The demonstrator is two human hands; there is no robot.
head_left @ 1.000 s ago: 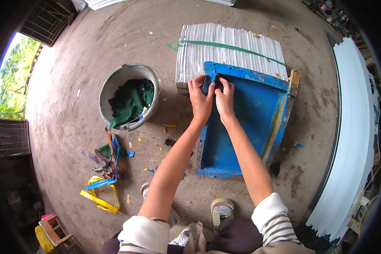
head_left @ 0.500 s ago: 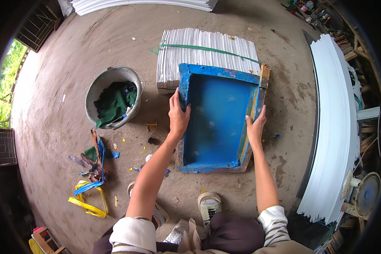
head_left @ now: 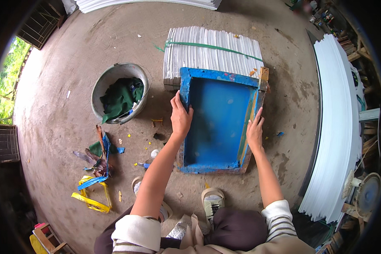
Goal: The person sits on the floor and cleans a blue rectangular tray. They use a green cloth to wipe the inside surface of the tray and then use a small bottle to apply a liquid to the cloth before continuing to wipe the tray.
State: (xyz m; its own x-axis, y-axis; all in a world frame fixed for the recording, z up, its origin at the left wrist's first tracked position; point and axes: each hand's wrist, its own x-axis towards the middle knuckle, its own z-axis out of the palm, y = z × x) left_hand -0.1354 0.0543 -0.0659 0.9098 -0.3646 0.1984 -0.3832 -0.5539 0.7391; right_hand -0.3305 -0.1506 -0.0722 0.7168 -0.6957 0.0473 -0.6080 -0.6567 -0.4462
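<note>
From afar, I had the left hand (head_left: pixel 181 117) and right hand (head_left: pixel 255 131) gripping 2 opposite sides of the blue framed screen (head_left: pixel 218 125), its far end overlapping the white stack (head_left: pixel 211 55) in view. I judged this positioning; the next move called for even pressure.

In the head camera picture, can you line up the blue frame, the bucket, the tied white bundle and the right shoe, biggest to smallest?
1. Blue frame
2. Tied white bundle, though the frame hides part
3. Bucket
4. Right shoe, partly covered
</note>
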